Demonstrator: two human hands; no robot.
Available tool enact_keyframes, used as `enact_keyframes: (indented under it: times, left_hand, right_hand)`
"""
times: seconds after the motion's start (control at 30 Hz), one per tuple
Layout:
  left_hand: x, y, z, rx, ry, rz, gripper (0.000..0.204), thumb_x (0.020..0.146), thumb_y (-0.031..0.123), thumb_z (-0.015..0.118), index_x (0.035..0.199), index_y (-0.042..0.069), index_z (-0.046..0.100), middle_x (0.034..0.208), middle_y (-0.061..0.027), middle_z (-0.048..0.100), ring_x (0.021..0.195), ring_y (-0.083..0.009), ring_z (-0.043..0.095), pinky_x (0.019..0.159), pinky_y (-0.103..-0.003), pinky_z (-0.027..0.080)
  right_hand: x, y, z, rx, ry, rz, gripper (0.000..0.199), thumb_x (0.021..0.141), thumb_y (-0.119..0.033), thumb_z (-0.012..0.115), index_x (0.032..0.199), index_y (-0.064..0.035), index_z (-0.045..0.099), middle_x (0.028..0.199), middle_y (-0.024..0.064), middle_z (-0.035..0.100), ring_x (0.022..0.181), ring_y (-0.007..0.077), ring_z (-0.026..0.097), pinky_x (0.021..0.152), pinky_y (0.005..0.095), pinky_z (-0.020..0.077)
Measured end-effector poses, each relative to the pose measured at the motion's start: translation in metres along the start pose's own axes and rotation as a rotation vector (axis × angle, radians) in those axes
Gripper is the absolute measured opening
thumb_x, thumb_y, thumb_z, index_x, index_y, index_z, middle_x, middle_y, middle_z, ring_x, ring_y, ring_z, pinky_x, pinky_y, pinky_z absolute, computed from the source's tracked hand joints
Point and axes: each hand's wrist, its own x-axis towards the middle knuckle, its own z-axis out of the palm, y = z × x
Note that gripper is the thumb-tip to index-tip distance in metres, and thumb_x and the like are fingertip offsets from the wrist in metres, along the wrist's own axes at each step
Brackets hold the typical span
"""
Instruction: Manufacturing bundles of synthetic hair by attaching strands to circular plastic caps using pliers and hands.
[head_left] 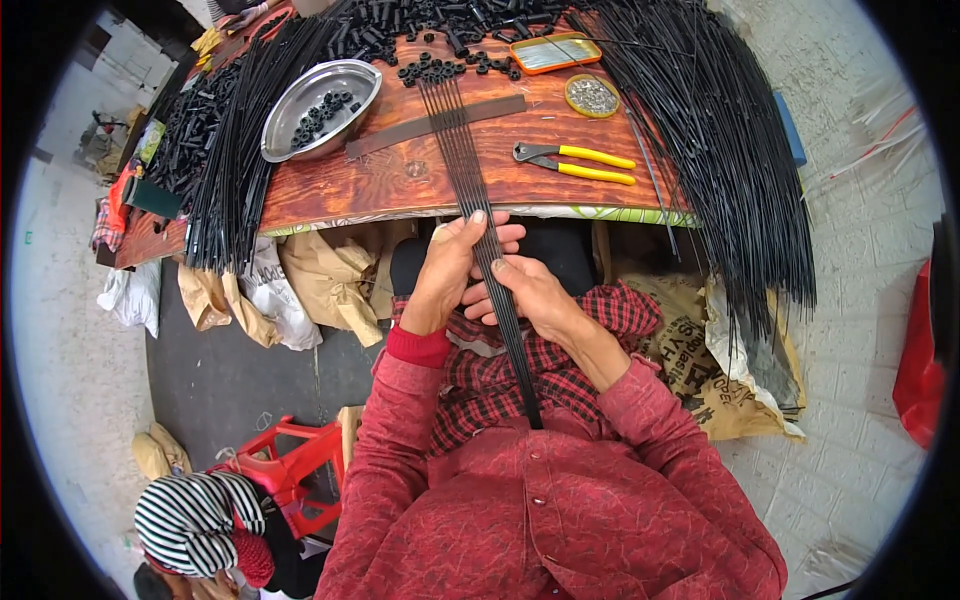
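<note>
A fanned bundle of thin black rods [463, 165] runs from the table toward my body, its near end against my red shirt. My left hand [452, 262] grips the bundle just off the table's front edge, thumb on top and fingers underneath. Slightly nearer to me, my right hand [535, 298] also closes on the rods, its thumb laid across them. The rods' far ends lie over a flat dark bar [390, 133] and reach small black ring-shaped parts [430, 70], some of which sit at the rod ends.
On the wooden table [370, 185] are a metal bowl [290, 100] of black rings, yellow-handled pincers [595, 163], an orange tray [555, 52] and a round dish [592, 96] of small metal pieces. Black rods [700, 130] heap at right. A person in stripes [195, 520] is lower left, by a red stool [300, 465].
</note>
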Motion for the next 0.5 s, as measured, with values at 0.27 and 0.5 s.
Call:
enact_keyframes:
  times: [0.27,0.5]
  left_hand:
    - [0.001,0.008,-0.003,-0.025,-0.013,-0.018,0.039,0.101,0.027,0.051,0.120,-0.007,0.055,0.108,-0.0208,0.068,0.088,-0.0221,0.069,0.075,-0.032,0.059]
    - [-0.002,0.017,-0.004,0.108,-0.058,-0.038,0.041,0.103,0.033,0.045,0.116,-0.004,0.058,0.104,-0.0141,0.070,0.040,-0.0069,0.047,0.033,-0.023,0.039]
  right_hand:
    - [0.013,-0.009,0.009,-0.011,0.036,0.032,0.037,0.102,-0.029,0.041,0.113,0.0045,0.053,0.091,0.0170,0.068,0.075,0.0248,0.071,0.062,0.0319,0.0586]
    - [0.037,0.002,0.009,-0.031,0.060,-0.088,0.030,0.103,-0.027,0.040,0.100,-0.0001,0.054,0.073,0.0086,0.062,0.055,0.0168,0.063,0.049,0.0267,0.0526]
